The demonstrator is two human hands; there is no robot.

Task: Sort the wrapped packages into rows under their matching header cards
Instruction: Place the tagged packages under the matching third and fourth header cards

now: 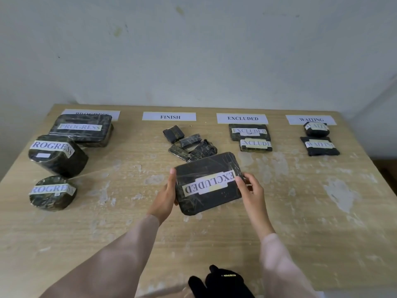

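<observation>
A large dark wrapped package (209, 183) with an upside-down EXCLUDED label is held above the table centre. My left hand (166, 195) grips its left edge and my right hand (251, 191) grips its right edge. Four white header cards lie along the far edge: PROGRESS (116, 114), FINISH (169, 116), EXCLUDED (242, 118), WAITING (294, 119). Three PROGRESS packages (55, 154) sit at left. Two EXCLUDED packages (249, 131) lie under their card. Two WAITING packages (319, 145) lie at right. A pile of small packages (189, 144) without visible labels lies under FINISH.
The wooden table (311, 201) has worn pale patches. Its back edge meets a white wall. A black object (221, 281) shows at the near edge between my forearms. The table's right edge drops off near the WAITING row.
</observation>
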